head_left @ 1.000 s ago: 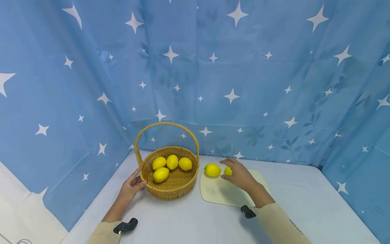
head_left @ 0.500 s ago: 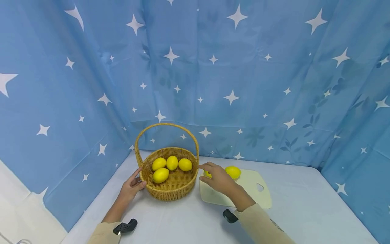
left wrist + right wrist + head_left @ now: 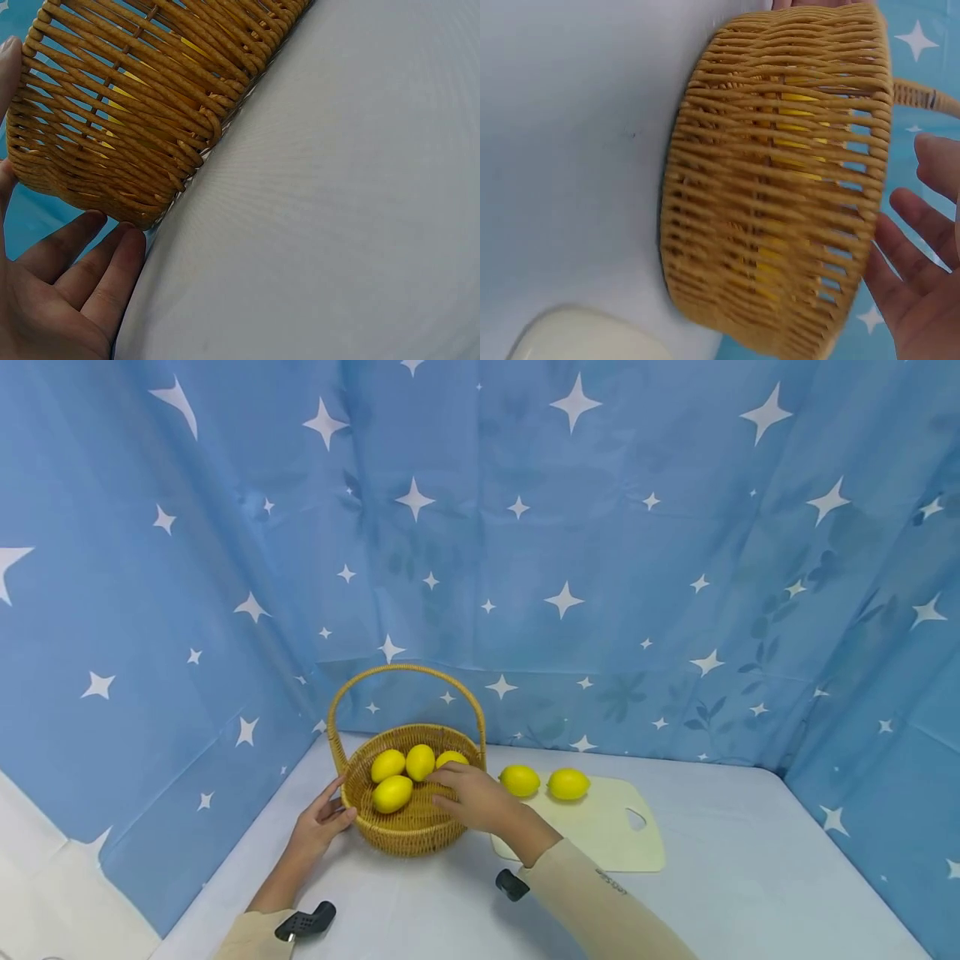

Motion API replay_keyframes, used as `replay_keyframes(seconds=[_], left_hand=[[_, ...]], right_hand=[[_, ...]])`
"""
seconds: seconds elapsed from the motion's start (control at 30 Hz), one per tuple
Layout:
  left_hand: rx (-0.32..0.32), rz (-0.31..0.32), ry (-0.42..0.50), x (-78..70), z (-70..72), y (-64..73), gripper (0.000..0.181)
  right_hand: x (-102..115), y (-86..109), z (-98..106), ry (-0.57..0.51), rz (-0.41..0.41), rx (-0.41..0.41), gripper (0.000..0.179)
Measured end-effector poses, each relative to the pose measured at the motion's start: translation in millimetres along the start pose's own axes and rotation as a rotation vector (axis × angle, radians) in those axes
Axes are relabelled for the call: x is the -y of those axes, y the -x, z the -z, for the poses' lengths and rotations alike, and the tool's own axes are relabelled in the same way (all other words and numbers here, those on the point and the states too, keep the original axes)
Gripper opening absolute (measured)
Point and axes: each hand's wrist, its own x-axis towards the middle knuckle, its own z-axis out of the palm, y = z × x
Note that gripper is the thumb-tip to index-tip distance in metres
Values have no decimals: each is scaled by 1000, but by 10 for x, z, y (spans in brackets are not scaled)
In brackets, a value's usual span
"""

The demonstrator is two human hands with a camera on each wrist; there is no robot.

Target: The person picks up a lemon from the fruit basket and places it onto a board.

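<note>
A round wicker basket with a tall handle stands on the table, holding several yellow lemons. Against its left side rests my left hand; in the left wrist view the fingers lie nearly straight along the woven wall. My right hand reaches over the right rim into the basket, fingers slightly bent beside the rightmost lemon, which it partly covers. Nothing shows in its grasp; in the right wrist view the thumb stands apart from the fingers. Whether the fingertips touch a lemon is hidden.
Right of the basket lies a cream cutting board with a handle slot. Two lemons sit near its back edge, a left lemon and a right lemon. A blue star-patterned curtain hangs behind the white table.
My right hand has moved left from the lemons on the cutting board, across to the inside of the basket, uncovering both board lemons. My left hand and the basket have stayed in place.
</note>
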Motion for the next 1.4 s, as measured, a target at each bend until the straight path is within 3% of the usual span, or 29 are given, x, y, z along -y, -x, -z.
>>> replay_keyframes(seconds=[0.3,0.53,0.87,1.13,1.4], left_hand=[[18,-1,12,25,2,18,70],[18,-1,16,34,31,27,70],[11,-20,-9,-30,45,16,69],[5,-32,23,20,31,-12,70],[8,-43,8,28,22,-14,69]], right_hand=[[47,-254,-223,-25,-94,85,39],[81,-439,-394,-11,-76,120,38],[105,-635,-482,135,-102,143,50],[101,-672,-495,229,-105,211,60],[40,-679,-531,162,-50,221,70]])
